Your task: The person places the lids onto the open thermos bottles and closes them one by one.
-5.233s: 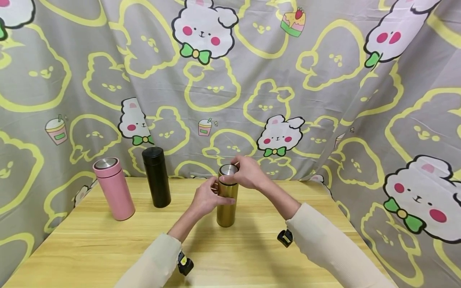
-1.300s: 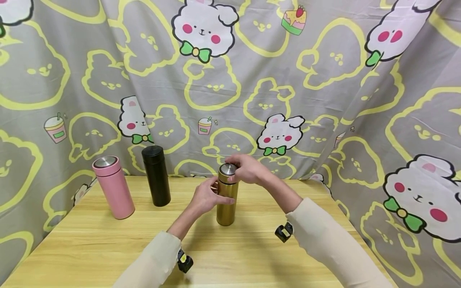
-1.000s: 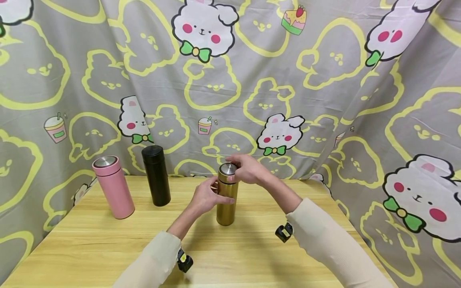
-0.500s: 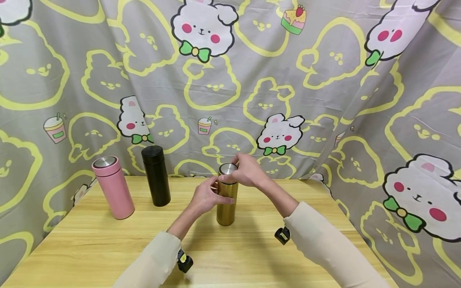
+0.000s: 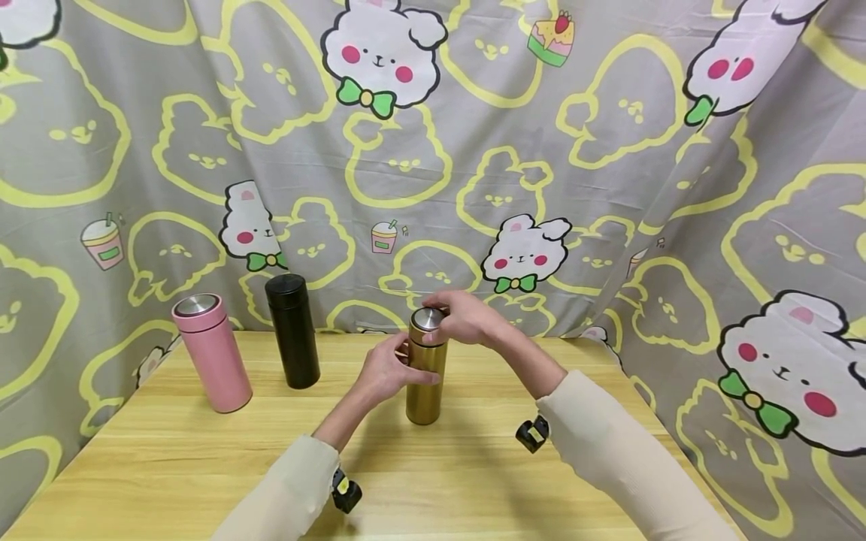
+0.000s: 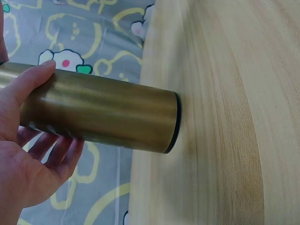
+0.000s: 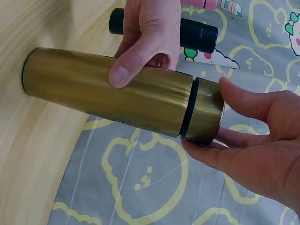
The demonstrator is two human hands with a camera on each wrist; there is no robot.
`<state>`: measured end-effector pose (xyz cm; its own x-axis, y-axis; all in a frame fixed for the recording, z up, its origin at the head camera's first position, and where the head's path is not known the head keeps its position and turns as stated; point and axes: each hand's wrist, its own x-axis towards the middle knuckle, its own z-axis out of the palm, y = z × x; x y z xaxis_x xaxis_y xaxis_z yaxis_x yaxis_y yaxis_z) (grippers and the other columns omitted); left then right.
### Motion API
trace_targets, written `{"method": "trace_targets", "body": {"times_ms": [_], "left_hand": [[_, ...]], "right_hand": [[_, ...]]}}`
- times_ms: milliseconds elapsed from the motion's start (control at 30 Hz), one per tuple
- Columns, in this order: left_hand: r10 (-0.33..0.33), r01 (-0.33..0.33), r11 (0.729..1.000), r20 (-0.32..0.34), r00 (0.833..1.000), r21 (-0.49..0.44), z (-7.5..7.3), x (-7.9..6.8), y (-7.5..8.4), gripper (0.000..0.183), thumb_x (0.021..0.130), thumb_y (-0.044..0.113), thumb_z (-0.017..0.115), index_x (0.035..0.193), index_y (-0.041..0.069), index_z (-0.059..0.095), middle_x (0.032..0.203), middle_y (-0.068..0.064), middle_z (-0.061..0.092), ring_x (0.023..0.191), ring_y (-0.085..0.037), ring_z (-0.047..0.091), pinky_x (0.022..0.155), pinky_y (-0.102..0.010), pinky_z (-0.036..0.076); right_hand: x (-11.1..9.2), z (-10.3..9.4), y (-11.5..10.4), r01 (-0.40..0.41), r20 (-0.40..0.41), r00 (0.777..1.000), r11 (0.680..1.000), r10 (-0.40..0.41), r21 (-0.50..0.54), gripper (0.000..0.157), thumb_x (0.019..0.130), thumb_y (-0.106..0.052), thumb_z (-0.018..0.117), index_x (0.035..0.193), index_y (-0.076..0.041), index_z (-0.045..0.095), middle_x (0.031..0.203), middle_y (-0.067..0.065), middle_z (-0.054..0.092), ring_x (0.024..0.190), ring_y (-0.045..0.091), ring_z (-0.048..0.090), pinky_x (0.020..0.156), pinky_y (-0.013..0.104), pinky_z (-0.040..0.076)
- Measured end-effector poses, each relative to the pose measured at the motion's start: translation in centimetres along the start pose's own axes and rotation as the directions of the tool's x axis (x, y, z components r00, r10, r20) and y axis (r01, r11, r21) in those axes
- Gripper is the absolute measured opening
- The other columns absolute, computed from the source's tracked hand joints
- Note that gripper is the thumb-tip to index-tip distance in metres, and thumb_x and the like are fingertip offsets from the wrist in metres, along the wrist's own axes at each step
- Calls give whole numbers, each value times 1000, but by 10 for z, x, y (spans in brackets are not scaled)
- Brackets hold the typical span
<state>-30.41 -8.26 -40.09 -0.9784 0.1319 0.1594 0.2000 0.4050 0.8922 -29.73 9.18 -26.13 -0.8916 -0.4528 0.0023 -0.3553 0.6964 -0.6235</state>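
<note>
A gold vacuum flask (image 5: 423,402) stands upright on the wooden table in the head view. My left hand (image 5: 386,370) grips the middle of its body, thumb across the near side. In the left wrist view the fingers of that left hand (image 6: 33,161) curl behind the flask (image 6: 117,112). At the top, my right hand (image 5: 467,318) holds the gold lid (image 5: 428,318) with its steel disc by the rim. The right wrist view shows the right hand's (image 7: 267,136) thumb and fingers on opposite sides of the lid (image 7: 207,112). A black ring (image 7: 189,108) shows between lid and body.
To the left stand a pink flask (image 5: 215,361) with a steel-topped lid and a black flask (image 5: 295,338), both upright. A patterned curtain (image 5: 406,188) hangs close behind the wooden table (image 5: 169,466) and along its sides.
My right hand has turned on the lid since half a second ago, its thumb shifting round and its wrist swinging slightly. My left hand and all three flasks stay in place.
</note>
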Motion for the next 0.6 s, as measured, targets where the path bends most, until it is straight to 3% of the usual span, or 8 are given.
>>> {"method": "trace_targets", "body": {"times_ms": [267, 467, 600], "left_hand": [[2, -2, 1000, 3, 1000, -4, 0, -1, 0, 68, 61, 36, 98, 120, 22, 65, 109, -1, 70, 101, -20, 66, 84, -40, 58], [9, -10, 1000, 2, 1000, 4, 0, -1, -1, 61, 62, 36, 98, 112, 22, 65, 107, 1, 69, 100, -19, 66, 84, -40, 58], [10, -10, 1000, -8, 1000, 7, 0, -1, -1, 57, 62, 36, 98, 107, 22, 65, 106, 1, 69, 100, -19, 67, 83, -39, 58]], "right_hand": [[2, 1, 4, 9, -13, 1000, 1000, -10, -28, 59, 86, -15, 79, 140, -5, 59, 132, 13, 66, 111, 25, 63, 99, 40, 51], [3, 6, 7, -34, -122, 992, 998, 29, -43, 58, 78, -32, 88, 124, -5, 65, 112, 12, 72, 97, 23, 67, 83, 36, 56], [3, 12, 6, -59, -192, 980, 996, 45, -68, 60, 73, -42, 91, 111, -5, 62, 98, 9, 70, 85, 22, 65, 69, 31, 53]]}}
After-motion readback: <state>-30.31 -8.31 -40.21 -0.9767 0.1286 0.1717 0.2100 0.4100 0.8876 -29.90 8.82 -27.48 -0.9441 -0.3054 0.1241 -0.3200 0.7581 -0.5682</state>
